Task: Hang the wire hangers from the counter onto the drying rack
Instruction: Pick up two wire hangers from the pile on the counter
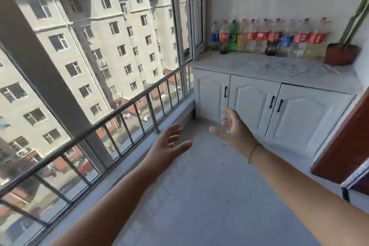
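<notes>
Several thin wire hangers (283, 67) lie flat and overlapping on the pale counter (209, 64) at the far end of the balcony. They are faint against the marbled top. My left hand (169, 142) reaches forward over the floor, fingers apart, holding nothing. To its right and slightly farther on, my right hand (232, 128) is also spread and empty, in front of the white cabinet doors (253, 102) below the counter. Both hands are well short of the hangers. No drying rack is in view.
A row of plastic soda bottles (267, 37) lines the wall behind the hangers. A rust-brown shovel (341, 54) leans at the counter's right end. A metal railing (119, 114) and windows run along the left. A brown wooden ledge (345, 142) juts in at right.
</notes>
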`<move>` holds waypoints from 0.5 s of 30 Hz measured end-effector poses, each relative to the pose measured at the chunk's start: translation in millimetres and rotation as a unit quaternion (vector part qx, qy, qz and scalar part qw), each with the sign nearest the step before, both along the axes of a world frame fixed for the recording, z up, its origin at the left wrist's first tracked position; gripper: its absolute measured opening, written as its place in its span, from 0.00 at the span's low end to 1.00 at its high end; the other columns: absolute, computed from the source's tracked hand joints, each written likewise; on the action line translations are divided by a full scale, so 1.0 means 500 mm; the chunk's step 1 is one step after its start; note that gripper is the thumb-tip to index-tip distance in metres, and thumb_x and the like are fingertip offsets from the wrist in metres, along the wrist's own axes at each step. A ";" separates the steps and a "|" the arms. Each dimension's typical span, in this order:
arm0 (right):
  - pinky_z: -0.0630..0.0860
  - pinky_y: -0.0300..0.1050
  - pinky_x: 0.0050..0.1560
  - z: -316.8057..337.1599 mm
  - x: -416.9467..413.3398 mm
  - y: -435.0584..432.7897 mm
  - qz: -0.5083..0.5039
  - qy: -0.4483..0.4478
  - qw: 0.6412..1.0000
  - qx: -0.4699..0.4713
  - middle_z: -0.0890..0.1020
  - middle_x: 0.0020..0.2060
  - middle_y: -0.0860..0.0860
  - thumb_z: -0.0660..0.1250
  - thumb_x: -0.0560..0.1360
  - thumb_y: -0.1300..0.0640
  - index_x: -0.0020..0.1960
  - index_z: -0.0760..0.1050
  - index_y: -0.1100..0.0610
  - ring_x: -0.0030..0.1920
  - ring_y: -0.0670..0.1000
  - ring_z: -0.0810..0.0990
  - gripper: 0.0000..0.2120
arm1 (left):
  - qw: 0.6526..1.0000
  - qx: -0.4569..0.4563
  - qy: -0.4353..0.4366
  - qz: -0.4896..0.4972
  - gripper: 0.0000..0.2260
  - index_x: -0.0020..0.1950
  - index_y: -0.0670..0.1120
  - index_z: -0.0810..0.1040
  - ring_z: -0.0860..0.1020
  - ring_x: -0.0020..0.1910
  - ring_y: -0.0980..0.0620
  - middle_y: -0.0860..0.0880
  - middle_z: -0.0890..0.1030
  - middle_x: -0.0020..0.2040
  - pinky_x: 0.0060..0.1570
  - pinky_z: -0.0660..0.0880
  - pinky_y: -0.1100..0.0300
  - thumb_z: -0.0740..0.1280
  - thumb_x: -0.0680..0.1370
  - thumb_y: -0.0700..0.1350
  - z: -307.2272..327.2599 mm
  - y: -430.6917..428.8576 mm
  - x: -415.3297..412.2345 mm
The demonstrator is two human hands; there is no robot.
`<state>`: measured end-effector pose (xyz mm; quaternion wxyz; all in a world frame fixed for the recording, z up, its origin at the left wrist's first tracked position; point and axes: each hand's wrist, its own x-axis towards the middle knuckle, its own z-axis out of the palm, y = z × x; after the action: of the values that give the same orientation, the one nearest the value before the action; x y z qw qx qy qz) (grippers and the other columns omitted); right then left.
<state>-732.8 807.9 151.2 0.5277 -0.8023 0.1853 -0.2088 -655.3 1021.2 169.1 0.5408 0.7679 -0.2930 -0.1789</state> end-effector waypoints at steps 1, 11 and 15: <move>0.69 0.42 0.56 -0.002 0.001 -0.033 -0.011 0.003 1.000 -0.005 0.69 0.61 0.52 0.73 0.69 0.50 0.72 0.59 0.53 0.60 0.50 0.72 0.37 | 1.000 0.001 0.000 -0.013 0.28 0.69 0.52 0.68 0.73 0.63 0.57 0.53 0.75 0.64 0.68 0.68 0.53 0.72 0.71 0.52 -0.003 -0.039 0.017; 0.67 0.41 0.55 -0.018 0.101 -0.403 -0.130 0.021 0.991 0.000 0.69 0.63 0.52 0.72 0.70 0.52 0.71 0.61 0.54 0.61 0.48 0.71 0.34 | 0.993 -0.004 0.013 -0.114 0.26 0.64 0.56 0.69 0.73 0.62 0.57 0.56 0.75 0.62 0.68 0.68 0.50 0.73 0.68 0.54 -0.016 -0.440 0.236; 0.66 0.41 0.57 -0.027 0.133 -0.542 -0.178 0.031 0.984 0.007 0.70 0.62 0.53 0.72 0.70 0.53 0.70 0.62 0.54 0.60 0.49 0.72 0.33 | 0.990 0.006 0.020 -0.141 0.30 0.64 0.57 0.69 0.74 0.61 0.57 0.56 0.76 0.61 0.67 0.69 0.52 0.72 0.64 0.59 -0.011 -0.610 0.322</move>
<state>-666.2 537.1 137.7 0.4816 -0.7589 0.3429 -0.2729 -494.1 716.0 163.4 0.5110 0.7184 -0.3868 -0.2706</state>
